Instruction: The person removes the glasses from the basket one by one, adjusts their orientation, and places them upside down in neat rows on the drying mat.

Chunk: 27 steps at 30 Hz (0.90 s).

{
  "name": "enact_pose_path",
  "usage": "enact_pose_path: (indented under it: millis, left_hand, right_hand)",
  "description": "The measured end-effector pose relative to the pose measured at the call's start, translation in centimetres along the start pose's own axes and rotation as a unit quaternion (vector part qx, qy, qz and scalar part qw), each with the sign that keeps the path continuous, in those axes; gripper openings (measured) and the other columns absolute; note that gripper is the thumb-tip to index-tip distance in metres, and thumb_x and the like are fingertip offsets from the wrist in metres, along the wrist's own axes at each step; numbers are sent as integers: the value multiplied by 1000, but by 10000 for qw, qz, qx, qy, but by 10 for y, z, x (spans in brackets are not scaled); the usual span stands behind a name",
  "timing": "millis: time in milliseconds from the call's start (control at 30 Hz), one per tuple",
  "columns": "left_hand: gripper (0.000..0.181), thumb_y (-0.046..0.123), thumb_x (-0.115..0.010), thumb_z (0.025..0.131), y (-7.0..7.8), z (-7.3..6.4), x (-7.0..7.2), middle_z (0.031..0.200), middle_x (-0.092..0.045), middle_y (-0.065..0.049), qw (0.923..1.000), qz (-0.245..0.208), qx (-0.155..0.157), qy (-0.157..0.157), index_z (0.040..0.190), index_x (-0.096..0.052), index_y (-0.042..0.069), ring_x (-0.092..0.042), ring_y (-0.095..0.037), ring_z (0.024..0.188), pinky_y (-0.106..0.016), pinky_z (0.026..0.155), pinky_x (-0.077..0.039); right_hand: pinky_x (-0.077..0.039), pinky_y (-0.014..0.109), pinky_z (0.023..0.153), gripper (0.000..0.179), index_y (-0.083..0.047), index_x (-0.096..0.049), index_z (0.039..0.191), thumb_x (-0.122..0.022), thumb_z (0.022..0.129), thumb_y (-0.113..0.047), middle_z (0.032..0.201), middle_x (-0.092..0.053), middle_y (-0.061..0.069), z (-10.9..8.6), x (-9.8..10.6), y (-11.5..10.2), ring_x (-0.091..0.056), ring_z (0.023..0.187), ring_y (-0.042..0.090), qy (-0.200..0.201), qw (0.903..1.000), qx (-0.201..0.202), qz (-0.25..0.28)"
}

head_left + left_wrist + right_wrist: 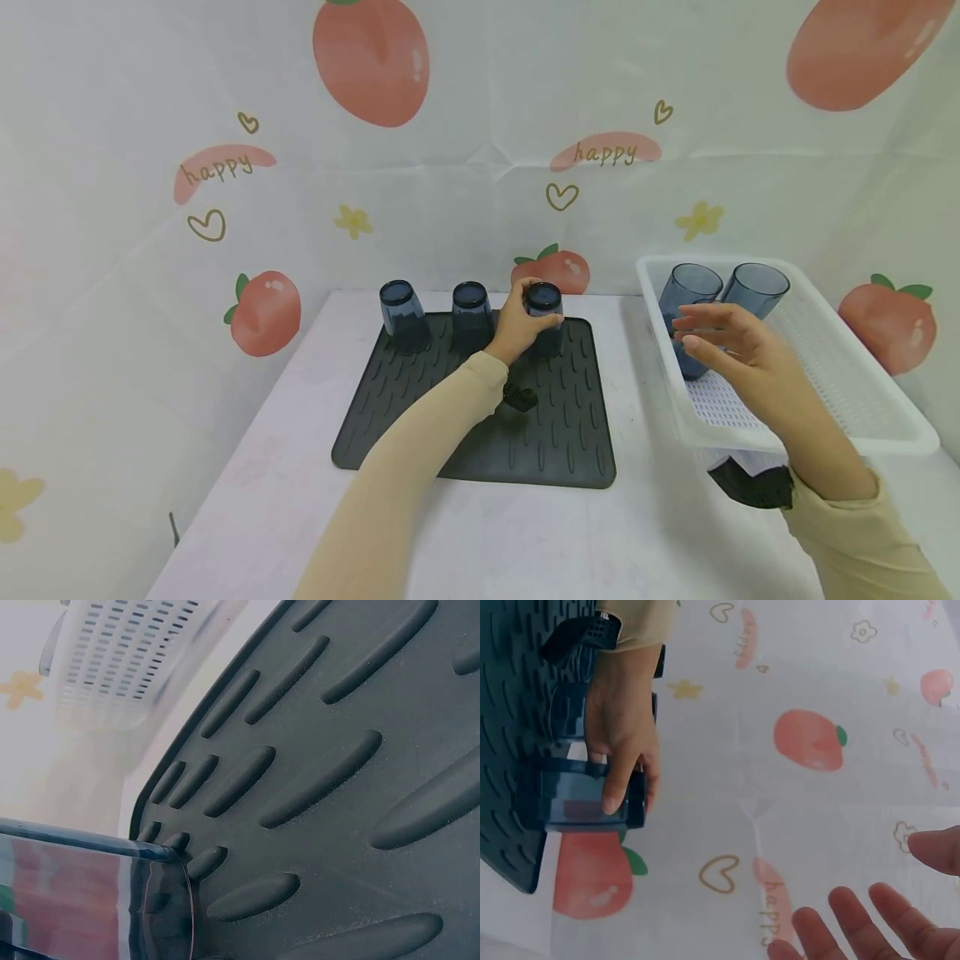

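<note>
My left hand (523, 323) grips an upside-down blue drinking glass (549, 342) at the back right of a black drying mat (495, 450), thumb and fingers around its upper part. In the left wrist view the glass (161, 907) stands with its rim at the ridged mat (330, 862). Two more upside-down glasses are to its left, a middle glass (471, 321) and a left glass (405, 321). My right hand (738, 354), fingers spread and slightly bent, hovers over the left side of a white basket (892, 417), holding nothing.
Inside the basket, mouths up, are a blue glass (686, 287) and another glass (756, 287), partly hidden by my right hand. The basket stands right of the mat on the white table (525, 542). A fruit-printed cloth (450, 183) hangs behind.
</note>
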<state>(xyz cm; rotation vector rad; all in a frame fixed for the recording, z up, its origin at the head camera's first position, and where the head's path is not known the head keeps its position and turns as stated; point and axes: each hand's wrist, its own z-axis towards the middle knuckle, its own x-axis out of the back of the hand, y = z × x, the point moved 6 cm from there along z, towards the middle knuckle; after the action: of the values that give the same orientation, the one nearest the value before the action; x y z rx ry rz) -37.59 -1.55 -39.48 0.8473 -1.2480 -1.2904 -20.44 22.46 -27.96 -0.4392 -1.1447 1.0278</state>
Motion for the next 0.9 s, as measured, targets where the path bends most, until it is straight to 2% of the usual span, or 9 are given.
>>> enact_pose_path:
  millis: [167,333,467,633,733,900]
  left_hand:
    - [65,7,-76,83,-1,1,0,135,-51,-8,10000,-11,-15,4,137,-41,15,-52,-23,120,-38,99,-47]
    - [64,6,-76,83,1,0,0,135,-51,-9,10000,-59,-10,-15,136,-41,14,-52,-23,120,-38,98,-47]
    - [63,3,-74,84,13,-7,1,136,-50,-13,10000,-80,1,-59,137,-40,10,-51,-27,121,-40,99,-47]
    - [63,1,-72,85,30,-17,2,138,-48,-17,9999,-46,5,-129,139,-39,5,-50,-31,123,-43,100,-46]
    - [63,1,-73,84,27,-16,2,138,-48,-16,9999,-51,3,-101,138,-40,6,-50,-30,122,-43,100,-46]
    - [63,5,-75,83,8,-5,0,137,-49,-11,10000,-8,-21,-19,136,-41,12,-51,-26,121,-40,100,-47]
  right_hand:
    - [-46,7,82,37,-11,-55,131,-58,96,-3,114,-64,-18,5,11,1,-61,104,-2,372,9990,52,252]
    - [-44,7,83,39,-12,-55,131,-57,95,0,115,-64,-18,10,20,0,-61,105,-5,785,9958,224,416]
    - [-46,6,82,39,-11,-56,130,-56,94,3,116,-64,-16,14,25,1,-61,105,-4,1035,9913,349,731]
    - [-49,7,81,39,-7,-56,130,-54,94,7,118,-64,-11,20,30,6,-61,108,1,1087,9819,598,1433]
    - [-49,7,82,39,-7,-56,130,-54,94,7,119,-64,-9,22,32,11,-60,110,2,1101,9781,624,1651]
    - [-49,8,85,39,-5,-56,130,-53,94,8,120,-64,-5,29,33,18,-61,111,5,1084,9686,715,2119]
